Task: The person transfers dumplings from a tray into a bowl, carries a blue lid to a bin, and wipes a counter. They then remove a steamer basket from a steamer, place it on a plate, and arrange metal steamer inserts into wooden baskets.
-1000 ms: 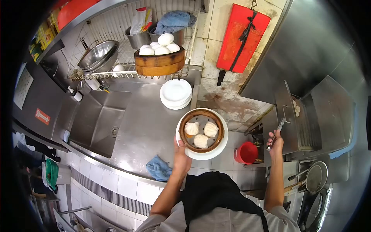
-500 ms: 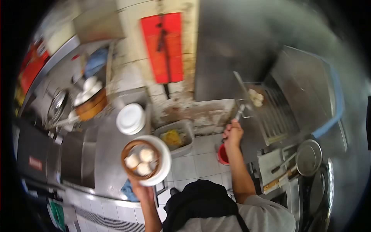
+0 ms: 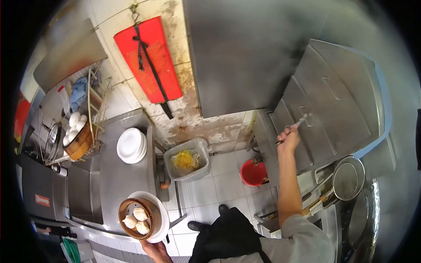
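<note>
Closest to where I stand, three dumplings (image 3: pixel 139 214) sit in a round wooden basket (image 3: pixel 155 215), and the basket sits on a white plate (image 3: pixel 165 224). It is all down by the near end of the steel counter (image 3: pixel 116 179). To carry it well, I'd keep the plate flat and go slowly, or the basket might slide. The left hand (image 3: pixel 155 251) holds the plate at its near edge. The plate hides most of its fingers, but it looks closed on the rim.

A bit farther off, the right hand (image 3: pixel 289 137) is wrapped tight around a shiny metal tool (image 3: pixel 300 122). Its tip is right by the wire handle (image 3: pixel 310 126) on a flat metal lid (image 3: pixel 319 136). It's blurry there, so I can't tell if they touch. I think a firm grip and a steady wrist would help, with bare fingers kept off the metal, in case it's hot.

Past the feet, a red bucket (image 3: pixel 253 174) and a grey tub (image 3: pixel 199 173) sit below.
</note>
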`<state>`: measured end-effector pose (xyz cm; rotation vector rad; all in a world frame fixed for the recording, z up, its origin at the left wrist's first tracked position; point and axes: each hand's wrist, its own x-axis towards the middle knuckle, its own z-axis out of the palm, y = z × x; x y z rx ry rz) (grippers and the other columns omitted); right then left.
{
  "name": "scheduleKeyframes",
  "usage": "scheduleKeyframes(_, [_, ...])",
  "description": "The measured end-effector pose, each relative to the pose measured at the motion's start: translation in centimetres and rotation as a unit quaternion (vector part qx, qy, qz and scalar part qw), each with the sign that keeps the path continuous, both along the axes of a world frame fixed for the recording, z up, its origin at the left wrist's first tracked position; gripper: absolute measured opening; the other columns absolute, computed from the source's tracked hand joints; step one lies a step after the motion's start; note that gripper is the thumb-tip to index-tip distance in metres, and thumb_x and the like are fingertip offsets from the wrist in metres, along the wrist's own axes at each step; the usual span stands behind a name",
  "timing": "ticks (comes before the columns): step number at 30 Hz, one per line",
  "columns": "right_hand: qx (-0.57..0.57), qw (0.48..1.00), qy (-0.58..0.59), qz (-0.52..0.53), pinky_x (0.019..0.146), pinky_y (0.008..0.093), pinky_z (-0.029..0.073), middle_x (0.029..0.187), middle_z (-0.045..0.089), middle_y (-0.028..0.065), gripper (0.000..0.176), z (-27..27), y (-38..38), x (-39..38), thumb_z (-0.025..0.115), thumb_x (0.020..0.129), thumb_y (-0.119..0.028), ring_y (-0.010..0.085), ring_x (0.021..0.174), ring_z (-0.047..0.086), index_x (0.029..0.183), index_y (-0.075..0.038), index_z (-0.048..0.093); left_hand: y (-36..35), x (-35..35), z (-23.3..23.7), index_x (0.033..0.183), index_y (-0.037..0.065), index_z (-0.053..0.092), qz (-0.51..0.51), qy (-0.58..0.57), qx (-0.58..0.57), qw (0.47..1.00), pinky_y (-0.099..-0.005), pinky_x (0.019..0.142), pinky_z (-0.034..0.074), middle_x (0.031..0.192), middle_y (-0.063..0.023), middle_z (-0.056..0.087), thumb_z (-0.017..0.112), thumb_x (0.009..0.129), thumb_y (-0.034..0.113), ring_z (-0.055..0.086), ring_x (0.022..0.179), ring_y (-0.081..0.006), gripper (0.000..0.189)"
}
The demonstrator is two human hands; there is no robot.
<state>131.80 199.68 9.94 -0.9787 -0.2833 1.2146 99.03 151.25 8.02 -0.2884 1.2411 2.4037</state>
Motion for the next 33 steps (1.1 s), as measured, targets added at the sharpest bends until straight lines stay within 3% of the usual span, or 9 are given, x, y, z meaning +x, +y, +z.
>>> scheduleKeyframes(4, [0.021,0.998,0.064,-0.002,0.045,0.0261,0.03,0.068,0.036,-0.0036,0.026,-1.0,1.0,-1.0,0.053,0.101,-0.037,0.0096,0.052,0.032,0.089,-0.016,0.043,-4.6,-1.6,-4.6,0.144,-0.002,0.04,0.005,0.005,0.062,0.998,-0.0476,0.109,0.044,0.142,-0.019,0.051,0.05,0.1,0.023,0.054,0.126,-0.0319,0.051])
scheduleKeyframes(8, [0.065,0.969,-0.002,0.239,0.046,0.0272,0.031,0.076,0.046,-0.0006,0.032,-0.6,-6.1,-13.0,0.055,0.1,-0.043,0.0102,0.053,0.038,0.109,-0.012,0.05,-5.2,-1.5,-3.2,0.141,0.002,0.044,0.02,0.044,0.112,0.993,-0.0442,0.109,0.044,0.139,-0.0137,0.054,0.051,0.099,0.022,0.055,0.125,-0.0294,0.047])
scheduleKeyframes(12, [0.344,0.696,-0.327,0.54,0.054,0.033,0.047,0.088,0.058,0.0041,0.037,6.8,-14.7,-25.5,0.063,0.097,-0.019,0.016,0.06,0.055,0.129,-0.005,0.053,-6.7,-2.2,-3.2,0.144,0.008,0.038,0.084,0.041,0.122,0.988,-0.0423,0.107,0.046,0.14,-0.0087,0.052,0.04,0.107,0.032,0.053,0.126,-0.025,0.045])
scheduleKeyframes(14, [0.688,0.467,-0.445,0.331,0.064,0.0381,0.051,0.092,0.061,0.0106,0.041,12.2,-16.9,-31.9,0.068,0.089,-0.012,0.0256,0.071,0.061,0.127,-0.001,0.057,-7.9,-3.3,-3.5,0.147,0.01,0.033,0.085,0.061,0.156,0.982,-0.0421,0.106,0.048,0.143,-0.0103,0.048,0.041,0.106,0.034,0.053,0.127,-0.026,0.048])
scheduleKeyframes(16, [0.611,0.378,-0.6,0.352,0.074,0.0418,0.052,0.096,0.063,0.0163,0.042,18.9,-22.4,-36.0,0.071,0.083,-0.012,0.034,0.083,0.063,0.123,-0.001,0.061,-12.0,-4.2,-4.1,0.147,0.01,0.032,0.114,0.069,0.168,0.977,-0.0422,0.106,0.048,0.143,-0.0115,0.048,0.04,0.106,0.035,0.053,0.127,-0.0267,0.048])
scheduleKeyframes(18, [0.621,0.249,-0.72,0.184,0.076,0.0423,0.053,0.098,0.065,0.0168,0.034,21.4,-23.1,-39.6,0.07,0.083,-0.012,0.0351,0.088,0.064,0.115,-0.002,0.065,-16.4,-4.3,-5.2,0.145,0.009,0.035,0.142,0.05,0.174,0.973,-0.0429,0.108,0.046,0.142,-0.0112,0.049,0.042,0.106,0.036,0.051,0.129,-0.0268,0.049])
scheduleKeyframes(22, [0.421,0.072,-0.896,0.125,0.074,0.0444,0.053,0.09,0.07,0.0112,0.014,26.5,-24.2,-43.2,0.065,0.082,-0.012,0.0326,0.094,0.065,0.091,-0.006,0.073,-24.6,-5.1,-6.9,0.143,0.006,0.041,0.193,0.101,0.116,0.969,-0.0443,0.111,0.042,0.143,-0.0119,0.05,0.039,0.106,0.04,0.05,0.13,-0.0278,0.05])
scheduleKeyframes(26, [0.419,0.044,-0.906,0.044,0.081,0.0491,0.05,0.093,0.072,0.0086,0.015,26.4,-23.9,-47.5,0.062,0.083,-0.016,0.0296,0.097,0.065,0.087,-0.01,0.075,-33.0,-7.4,-5.6,0.146,0.006,0.036,0.205,0.115,0.102,0.967,-0.0454,0.11,0.043,0.145,-0.0125,0.047,0.039,0.105,0.042,0.05,0.131,-0.0292,0.054])
scheduleKeyframes(33, [0.306,-0.078,-0.949,-0.023,0.105,0.0662,0.026,0.103,0.073,0.0042,0.024,28.1,-25.1,-52.8,0.055,0.09,-0.021,0.027,0.121,0.054,0.098,-0.015,0.077,-44.0,-13.5,-6.2,0.147,0.007,0.037,0.241,0.11,0.086,0.96,-0.0467,0.109,0.044,0.146,-0.0138,0.048,0.043,0.105,0.039,0.051,0.13,-0.029,0.053])
